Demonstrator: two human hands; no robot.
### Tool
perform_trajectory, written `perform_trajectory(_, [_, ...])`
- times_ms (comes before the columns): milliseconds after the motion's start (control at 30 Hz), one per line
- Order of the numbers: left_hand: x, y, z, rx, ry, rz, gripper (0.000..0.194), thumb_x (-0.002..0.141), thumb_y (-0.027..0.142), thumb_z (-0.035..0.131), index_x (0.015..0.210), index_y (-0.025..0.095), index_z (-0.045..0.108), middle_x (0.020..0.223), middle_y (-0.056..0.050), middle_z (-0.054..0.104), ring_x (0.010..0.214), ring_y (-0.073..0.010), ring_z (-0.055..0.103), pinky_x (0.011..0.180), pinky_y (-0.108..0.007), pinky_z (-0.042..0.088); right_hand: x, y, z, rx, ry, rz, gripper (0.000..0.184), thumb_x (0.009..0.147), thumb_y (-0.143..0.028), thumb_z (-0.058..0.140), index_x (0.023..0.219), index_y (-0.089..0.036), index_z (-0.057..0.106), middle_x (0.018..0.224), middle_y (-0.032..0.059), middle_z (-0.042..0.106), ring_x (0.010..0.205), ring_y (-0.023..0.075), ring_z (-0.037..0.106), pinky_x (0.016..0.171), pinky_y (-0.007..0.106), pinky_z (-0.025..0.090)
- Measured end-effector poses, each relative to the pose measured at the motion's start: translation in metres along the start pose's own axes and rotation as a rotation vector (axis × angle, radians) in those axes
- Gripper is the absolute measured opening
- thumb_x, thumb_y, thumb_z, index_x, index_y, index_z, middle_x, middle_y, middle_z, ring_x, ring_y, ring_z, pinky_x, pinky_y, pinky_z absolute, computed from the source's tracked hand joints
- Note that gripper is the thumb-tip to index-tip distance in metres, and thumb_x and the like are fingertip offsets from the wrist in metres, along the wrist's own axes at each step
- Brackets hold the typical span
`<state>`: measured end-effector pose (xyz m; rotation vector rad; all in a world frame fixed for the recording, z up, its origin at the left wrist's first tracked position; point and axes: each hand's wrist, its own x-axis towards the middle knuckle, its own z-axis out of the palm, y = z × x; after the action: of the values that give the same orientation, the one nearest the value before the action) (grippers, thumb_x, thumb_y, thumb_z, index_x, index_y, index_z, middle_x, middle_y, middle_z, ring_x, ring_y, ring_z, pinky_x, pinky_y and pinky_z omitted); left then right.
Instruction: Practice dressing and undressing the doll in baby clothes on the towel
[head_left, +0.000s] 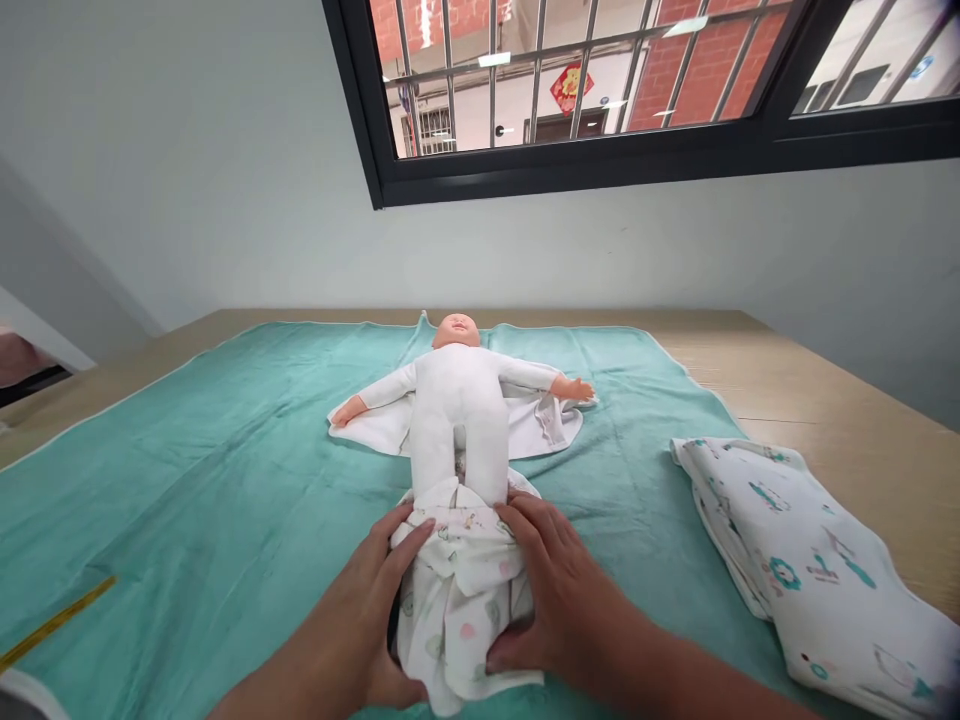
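Observation:
A baby doll (459, 400) with a white cloth body lies on its back, its head toward the wall and its arms spread. White baby pants (461, 590) with a small coloured print are bunched around its lower legs; the feet are hidden inside. My left hand (382, 600) grips the left side of the pants near the waistband, fingers curled around the fabric. On the other side my right hand (551, 580) is closed on the pants too, its thumb lower down on the cloth. An opened white garment (544, 425) is spread beneath the doll's back and arms.
A teal cloth (225, 480) covers much of the wooden table (780, 370). At the right lies a folded white printed cloth (817, 570). A yellow measuring tape (60, 625) is at the left. Behind the table are a wall and a barred window (577, 170).

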<state>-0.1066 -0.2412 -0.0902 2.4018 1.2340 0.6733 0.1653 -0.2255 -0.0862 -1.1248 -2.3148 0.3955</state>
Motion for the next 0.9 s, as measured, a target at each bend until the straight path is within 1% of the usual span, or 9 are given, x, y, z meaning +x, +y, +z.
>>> perform_trajectory(133, [0.002,0.007,0.0,0.076,0.049,0.002,0.117,0.054,0.028,0.083,0.151,0.032,0.018,0.15,-0.017,0.027,0.134,-0.0443,0.04,0.104,-0.057,0.043,0.002,-0.009,0.003,-0.091,0.129,-0.055,0.098,0.053,-0.052,0.087,0.13,-0.017,0.036,0.124,0.0171,0.052,0.121,0.0389,0.047,0.112,0.061,0.027])
perform_trajectory(200, [0.001,0.009,-0.002,0.104,0.055,-0.012,0.111,0.055,0.024,0.08,0.15,0.031,0.022,0.147,-0.016,0.035,0.132,-0.0406,0.044,0.104,-0.054,0.045,0.004,-0.013,0.0,-0.112,0.143,-0.11,0.084,0.055,-0.047,0.085,0.12,-0.017,0.041,0.112,0.0125,0.056,0.112,0.0345,0.053,0.113,0.06,0.026])
perform_trajectory(267, [0.001,0.011,-0.005,0.128,0.051,-0.024,0.107,0.056,0.018,0.078,0.148,0.03,0.025,0.144,-0.014,0.042,0.129,-0.0373,0.048,0.103,-0.05,0.048,0.006,-0.015,-0.003,-0.106,0.133,-0.127,0.075,0.056,-0.045,0.085,0.112,-0.017,0.043,0.106,0.0101,0.058,0.106,0.0319,0.054,0.111,0.057,0.031])
perform_trajectory(400, [0.001,0.017,-0.012,0.191,0.051,-0.015,0.098,0.056,0.008,0.071,0.143,0.031,0.031,0.135,-0.01,0.055,0.12,-0.0316,0.058,0.099,-0.044,0.052,0.006,-0.015,-0.005,-0.073,0.09,-0.083,0.057,0.059,-0.04,0.082,0.097,-0.02,0.045,0.1,0.0079,0.059,0.098,0.0287,0.055,0.093,0.047,0.045])
perform_trajectory(533, [0.002,0.023,-0.016,0.258,0.114,0.066,0.085,0.061,0.005,0.062,0.138,0.03,0.037,0.128,-0.007,0.063,0.116,-0.0284,0.061,0.1,-0.042,0.052,0.008,-0.013,-0.009,-0.061,0.084,-0.068,0.038,0.068,-0.033,0.075,0.085,-0.021,0.044,0.087,0.004,0.057,0.083,0.0223,0.054,0.079,0.038,0.046])
perform_trajectory(633, [0.003,0.025,-0.015,0.246,0.155,0.094,0.073,0.064,0.005,0.057,0.133,0.028,0.043,0.126,-0.006,0.064,0.119,-0.0265,0.06,0.103,-0.04,0.05,0.009,-0.01,-0.012,-0.047,0.07,-0.087,0.032,0.072,-0.031,0.072,0.085,-0.021,0.045,0.084,0.003,0.058,0.08,0.0206,0.054,0.08,0.036,0.044])
perform_trajectory(733, [0.001,0.025,-0.013,0.221,0.156,0.07,0.069,0.066,0.004,0.053,0.13,0.028,0.046,0.125,-0.005,0.065,0.12,-0.0238,0.06,0.1,-0.034,0.051,0.007,-0.007,-0.013,-0.018,0.045,-0.125,0.029,0.071,-0.025,0.072,0.085,-0.021,0.047,0.088,0.0036,0.063,0.082,0.0204,0.056,0.084,0.035,0.043])
perform_trajectory(800, [-0.001,0.026,-0.012,0.201,0.14,0.051,0.066,0.067,0.003,0.052,0.129,0.028,0.049,0.121,-0.003,0.067,0.113,-0.0214,0.064,0.094,-0.029,0.054,0.004,-0.006,-0.013,-0.014,0.032,-0.163,0.027,0.07,-0.022,0.071,0.082,-0.021,0.046,0.091,0.0041,0.065,0.084,0.0203,0.058,0.083,0.033,0.042])
perform_trajectory(900, [-0.004,0.028,-0.011,0.168,0.126,0.043,0.063,0.066,0.003,0.051,0.124,0.028,0.053,0.112,-0.002,0.07,0.099,-0.0191,0.069,0.085,-0.025,0.056,0.001,-0.005,-0.012,-0.04,0.023,-0.213,0.027,0.067,-0.02,0.069,0.079,-0.021,0.045,0.088,0.0033,0.065,0.079,0.0192,0.057,0.073,0.03,0.039])
